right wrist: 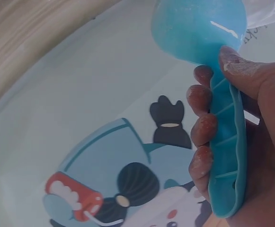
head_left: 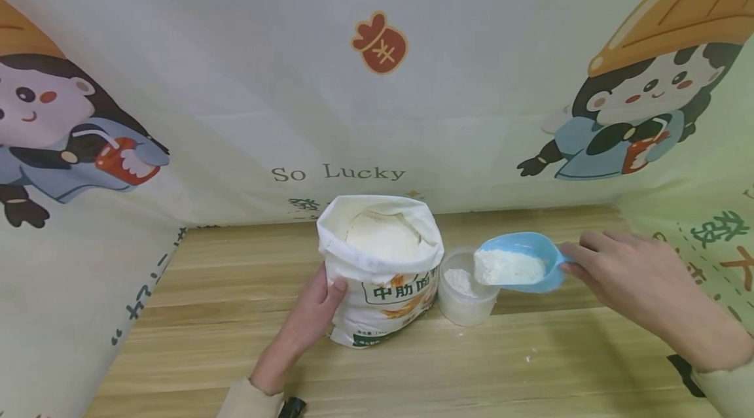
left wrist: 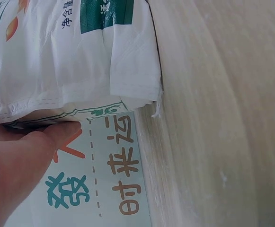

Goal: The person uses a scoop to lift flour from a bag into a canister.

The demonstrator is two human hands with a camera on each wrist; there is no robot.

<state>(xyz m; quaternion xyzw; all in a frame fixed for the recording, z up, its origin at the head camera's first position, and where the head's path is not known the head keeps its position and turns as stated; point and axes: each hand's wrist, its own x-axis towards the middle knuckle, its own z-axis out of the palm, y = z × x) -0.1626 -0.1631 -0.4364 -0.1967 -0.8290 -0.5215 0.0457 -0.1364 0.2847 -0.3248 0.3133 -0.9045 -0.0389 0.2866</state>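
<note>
A white flour bag (head_left: 377, 300) stands upright with its top folded open, and pale flour (head_left: 383, 235) shows inside. My left hand (head_left: 312, 310) grips the bag's left side, thumb toward the front; its other fingers are mostly hidden. In the left wrist view the hand (left wrist: 28, 156) lies against the bag (left wrist: 57, 61). My right hand (head_left: 624, 274) grips the handle of a blue scoop (head_left: 536, 248), fingers wrapped round it in the right wrist view (right wrist: 222, 123). White flour (head_left: 509, 267) heaps in the scoop, whose front lip is over the right rim of a translucent tub (head_left: 468, 307) holding some flour.
The tub stands close against the bag's right side on a wood-grain table (head_left: 206, 313). A printed cloth (head_left: 259, 78) rises behind the table and along both sides. Small white specks (head_left: 528, 359) lie on the table in front of the scoop.
</note>
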